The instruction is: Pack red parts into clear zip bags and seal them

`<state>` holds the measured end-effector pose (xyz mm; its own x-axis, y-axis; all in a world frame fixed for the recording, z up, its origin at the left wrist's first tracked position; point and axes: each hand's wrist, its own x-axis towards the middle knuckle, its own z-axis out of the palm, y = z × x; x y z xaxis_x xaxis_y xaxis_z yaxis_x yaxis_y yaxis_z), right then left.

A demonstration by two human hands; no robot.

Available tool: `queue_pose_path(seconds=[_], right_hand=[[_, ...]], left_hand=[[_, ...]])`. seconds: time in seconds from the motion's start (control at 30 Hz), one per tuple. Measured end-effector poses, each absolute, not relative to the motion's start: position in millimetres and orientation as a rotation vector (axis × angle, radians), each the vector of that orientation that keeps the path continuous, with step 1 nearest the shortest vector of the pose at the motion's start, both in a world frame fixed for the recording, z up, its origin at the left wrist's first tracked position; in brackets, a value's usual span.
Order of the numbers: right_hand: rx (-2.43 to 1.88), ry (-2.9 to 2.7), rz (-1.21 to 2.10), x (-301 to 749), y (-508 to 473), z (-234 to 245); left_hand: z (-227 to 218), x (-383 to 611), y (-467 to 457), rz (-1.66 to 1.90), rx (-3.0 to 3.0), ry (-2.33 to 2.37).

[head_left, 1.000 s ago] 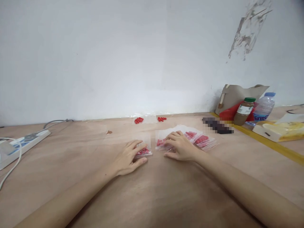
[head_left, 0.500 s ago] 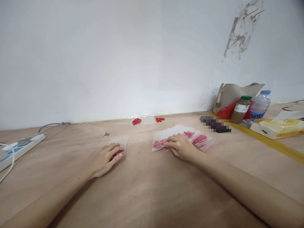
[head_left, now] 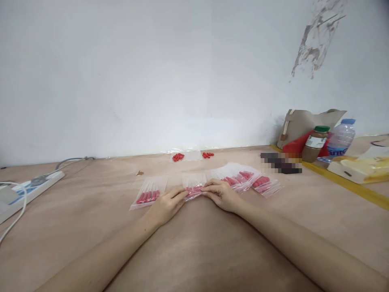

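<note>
A clear plastic bag (head_left: 194, 179) with small red pieces inside lies in front of me, its near edge slightly raised. My left hand (head_left: 170, 202) pinches its near left corner, and my right hand (head_left: 222, 194) pinches the near right corner. To the left rests another flat bag (head_left: 148, 196) holding a row of red pieces, apart from my left hand. Just beyond my right hand, several overlapping bags (head_left: 240, 178) of red pieces are fanned out. What the red pieces are, I cannot make out.
Loose red pieces (head_left: 178, 157) and more bags lie by the wall. A power strip (head_left: 45, 188) with cables is at far left. On the right stand a grey bag (head_left: 304, 119), a green-capped jar (head_left: 316, 144), a water bottle (head_left: 342, 140) and a yellow packet (head_left: 361, 168) beyond yellow tape (head_left: 343, 180).
My left hand has left the left bag and moved right. One bag has come away from the fanned group toward the middle, and both hands now hold it.
</note>
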<state>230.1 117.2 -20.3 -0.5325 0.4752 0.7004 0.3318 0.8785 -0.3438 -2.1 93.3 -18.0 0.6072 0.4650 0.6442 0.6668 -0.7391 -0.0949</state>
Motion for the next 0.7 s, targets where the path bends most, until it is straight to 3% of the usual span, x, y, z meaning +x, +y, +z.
queue_pose_path(seconds=[0.23,0.53,0.7], right_hand=[[-0.638,-2.2,0.098,230.9,114.7,-28.3],[-0.67,-2.277,-0.474,243.4,114.7,-27.9],[-0.693,-2.277,-0.581,243.7,114.1,-26.1]], left_hand=[[-18.9,-3.5,90.6,-0.785,-2.403,-0.678],[-15.6,-4.7,90.4,-0.737,-2.367,-0.637],[-14.9,-3.3,91.4,-0.709,-2.346,-0.668]])
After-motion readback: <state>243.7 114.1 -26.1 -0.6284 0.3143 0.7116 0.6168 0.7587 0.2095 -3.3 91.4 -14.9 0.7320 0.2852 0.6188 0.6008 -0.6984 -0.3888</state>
